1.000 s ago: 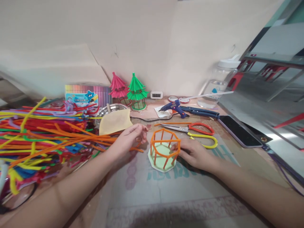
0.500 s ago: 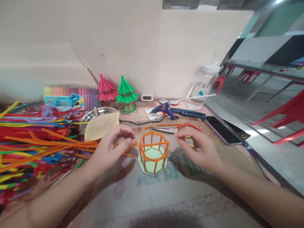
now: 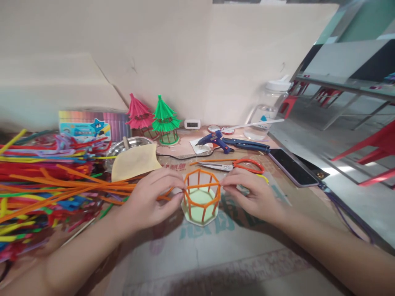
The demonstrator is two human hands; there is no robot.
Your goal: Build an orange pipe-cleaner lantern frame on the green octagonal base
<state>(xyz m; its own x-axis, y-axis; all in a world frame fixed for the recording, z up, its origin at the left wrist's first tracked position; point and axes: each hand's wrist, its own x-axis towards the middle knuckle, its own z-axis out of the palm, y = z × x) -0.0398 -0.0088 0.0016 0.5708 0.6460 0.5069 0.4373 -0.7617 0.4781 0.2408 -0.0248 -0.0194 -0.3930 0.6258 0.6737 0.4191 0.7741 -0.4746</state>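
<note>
An orange pipe-cleaner frame [image 3: 203, 204] stands upright on a pale green many-sided base [image 3: 201, 220]. Its upright posts join the base to an upper ring, and an orange pipe-cleaner strip [image 3: 202, 186] lies across that ring. My left hand [image 3: 157, 195] is closed in a pinch at the strip's left end, thumb below the fingers. On the opposite side, my right hand [image 3: 251, 193] pinches the strip's right end. Both sets of fingertips are at the ring's edge and partly cover it.
Piled pipe cleaners [image 3: 46, 181] fill the left side, near a metal bowl [image 3: 135, 142] and yellow sheet [image 3: 135, 161]. Beyond the frame lie scissors [image 3: 248, 165], a glue gun [image 3: 216, 141] and pliers [image 3: 247, 144]. A phone [image 3: 293, 167] and bottle [image 3: 265, 109] stand right. Two small pavilions [image 3: 166, 119] are behind.
Both hands have moved inward from either side of the frame, and their fingertips have closed on the ends of the crossing strip. The view has shifted slightly.
</note>
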